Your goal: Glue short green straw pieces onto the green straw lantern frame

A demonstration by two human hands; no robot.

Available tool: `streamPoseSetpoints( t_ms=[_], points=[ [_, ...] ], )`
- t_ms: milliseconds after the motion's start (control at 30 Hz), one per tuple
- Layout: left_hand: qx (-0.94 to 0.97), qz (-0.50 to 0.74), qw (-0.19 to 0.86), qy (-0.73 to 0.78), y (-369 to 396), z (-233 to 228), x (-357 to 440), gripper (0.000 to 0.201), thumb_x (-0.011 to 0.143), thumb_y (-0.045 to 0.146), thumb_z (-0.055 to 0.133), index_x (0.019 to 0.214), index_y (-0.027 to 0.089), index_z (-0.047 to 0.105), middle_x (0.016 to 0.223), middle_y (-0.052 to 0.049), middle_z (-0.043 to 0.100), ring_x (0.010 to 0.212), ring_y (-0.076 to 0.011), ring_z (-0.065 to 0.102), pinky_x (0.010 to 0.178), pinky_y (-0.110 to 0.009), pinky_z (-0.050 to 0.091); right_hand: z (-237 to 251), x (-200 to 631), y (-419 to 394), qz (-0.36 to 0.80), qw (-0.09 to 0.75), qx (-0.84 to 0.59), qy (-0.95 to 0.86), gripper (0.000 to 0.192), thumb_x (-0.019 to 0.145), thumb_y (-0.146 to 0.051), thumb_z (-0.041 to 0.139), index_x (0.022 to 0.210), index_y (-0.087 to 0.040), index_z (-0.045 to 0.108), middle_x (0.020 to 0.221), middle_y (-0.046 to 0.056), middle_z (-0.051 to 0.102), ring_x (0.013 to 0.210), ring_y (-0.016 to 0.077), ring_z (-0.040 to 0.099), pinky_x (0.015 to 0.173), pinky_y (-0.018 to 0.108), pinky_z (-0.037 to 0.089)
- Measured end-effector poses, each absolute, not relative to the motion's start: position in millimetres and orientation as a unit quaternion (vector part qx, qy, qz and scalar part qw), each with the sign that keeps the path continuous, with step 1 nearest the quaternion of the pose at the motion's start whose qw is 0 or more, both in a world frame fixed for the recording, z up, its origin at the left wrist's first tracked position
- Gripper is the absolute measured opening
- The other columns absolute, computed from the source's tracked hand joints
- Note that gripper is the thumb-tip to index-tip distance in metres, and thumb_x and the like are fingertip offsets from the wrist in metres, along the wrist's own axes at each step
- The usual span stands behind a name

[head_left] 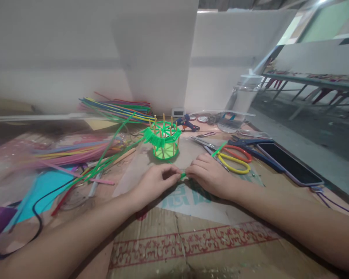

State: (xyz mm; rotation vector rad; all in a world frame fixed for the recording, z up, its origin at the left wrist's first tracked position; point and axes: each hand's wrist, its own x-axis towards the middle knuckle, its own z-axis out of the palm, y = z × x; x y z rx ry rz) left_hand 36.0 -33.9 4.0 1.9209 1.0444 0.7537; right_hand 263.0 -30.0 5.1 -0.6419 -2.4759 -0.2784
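My left hand (159,179) and my right hand (208,174) meet low over the board, fingertips pinched on a short green pipe cleaner (183,175). One green end (219,149) sticks up behind my right hand's knuckles. Just beyond my hands stands a small round frame (165,155) of thin wooden sticks on a green base, with fuzzy green pipe cleaner wound around part of its upper half. Scissors (234,162) with yellow and red handles lie right beside my right hand.
Bundles of coloured pipe cleaners (119,108) lie at the back left, with loose green ones (107,162) nearer. A glue gun (187,123) rests behind the frame. Pliers (258,153), a phone (291,162) and a clear bottle (244,97) occupy the right side.
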Motion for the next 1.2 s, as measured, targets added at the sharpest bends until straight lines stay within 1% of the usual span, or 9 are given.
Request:
streamPoseSetpoints(
  t_ms=[133,333,467,633,700,833,1000,1067,1200],
  points=[
    [0.747,0.328,0.407,0.412,-33.1,1.6,36.2,0.018,0.088,0.033,0.061,0.093,0.021,0.072,0.092,-0.003,0.076,0.085,-0.0200,0.069,0.080,-0.031,0.053,1.4,260.1,-26.9,-0.058,0.292,-0.276,-0.914,0.026,0.105,-0.024,0.044,0.092,-0.017,0.066,0.073,0.005,0.064,0.072,0.0182,0.052,0.068,0.030,0.036],
    [0.752,0.341,0.402,0.394,-32.7,-1.8,35.2,0.015,0.090,0.034,0.062,0.092,0.021,0.068,0.088,-0.001,0.073,0.083,-0.0171,0.066,0.077,-0.028,0.052,0.9,258.1,-29.7,0.007,0.282,-0.291,-0.914,0.024,0.104,-0.026,0.046,0.105,-0.015,0.068,0.081,0.008,0.067,0.075,0.0191,0.054,0.069,0.030,0.038],
    [0.767,0.330,0.387,0.391,-32.5,-3.6,35.3,0.014,0.090,0.033,0.061,0.090,0.020,0.066,0.087,-0.001,0.072,0.083,-0.0173,0.066,0.077,-0.029,0.052,0.5,256.6,-29.7,0.057,0.276,-0.288,-0.915,0.020,0.101,-0.025,0.052,0.095,-0.016,0.069,0.079,0.008,0.068,0.076,0.0195,0.056,0.071,0.031,0.040],
    [0.769,0.338,0.377,0.390,-32.7,-3.4,34.6,0.024,0.095,0.038,0.054,0.104,0.021,0.069,0.099,-0.003,0.074,0.093,-0.0192,0.067,0.084,-0.031,0.052,1.3,256.0,-29.0,0.127,0.310,-0.325,-0.885,0.014,0.098,-0.022,0.056,0.092,-0.017,0.068,0.081,0.006,0.071,0.078,0.0187,0.060,0.073,0.030,0.045],
    [0.774,0.335,0.354,0.404,-33.0,-3.0,34.7,0.025,0.093,0.039,0.057,0.104,0.021,0.070,0.098,-0.004,0.074,0.092,-0.0199,0.066,0.083,-0.032,0.051,1.8,256.9,-28.1,0.135,0.321,-0.332,-0.877,0.014,0.097,-0.021,0.055,0.092,-0.017,0.068,0.080,0.006,0.071,0.078,0.0187,0.061,0.072,0.030,0.046],
    [0.801,0.322,0.292,0.412,-32.8,-3.0,35.5,0.020,0.090,0.038,0.061,0.093,0.022,0.072,0.092,-0.004,0.070,0.091,-0.0204,0.063,0.082,-0.033,0.047,3.0,257.8,-27.4,0.139,0.319,-0.338,-0.874,0.014,0.097,-0.022,0.054,0.093,-0.018,0.068,0.082,0.006,0.071,0.079,0.0187,0.062,0.073,0.030,0.047],
    [0.808,0.312,0.279,0.415,-30.5,-5.3,35.0,0.020,0.088,0.039,0.063,0.082,0.021,0.066,0.085,-0.003,0.066,0.085,-0.0196,0.060,0.076,-0.032,0.044,2.7,256.7,-27.5,0.144,0.315,-0.340,-0.874,0.015,0.097,-0.023,0.054,0.094,-0.018,0.068,0.082,0.007,0.071,0.079,0.0194,0.063,0.073,0.031,0.048],
    [0.810,0.313,0.280,0.410,-29.7,-5.5,34.3,0.020,0.089,0.040,0.063,0.082,0.021,0.066,0.084,-0.002,0.066,0.084,-0.0194,0.059,0.075,-0.032,0.044,2.1,256.7,-27.2,0.145,0.313,-0.344,-0.873,0.015,0.097,-0.024,0.055,0.094,-0.019,0.068,0.082,0.006,0.071,0.079,0.0193,0.063,0.073,0.031,0.048],
    [0.817,0.320,0.294,0.378,-28.5,-3.5,32.9,0.017,0.092,0.036,0.062,0.090,0.022,0.071,0.087,-0.001,0.067,0.086,-0.0188,0.061,0.081,-0.032,0.044,1.5,257.7,-26.1,0.131,0.323,-0.343,-0.872,0.016,0.097,-0.024,0.055,0.095,-0.018,0.071,0.081,0.006,0.072,0.077,0.0186,0.062,0.072,0.030,0.046]
  ],
)
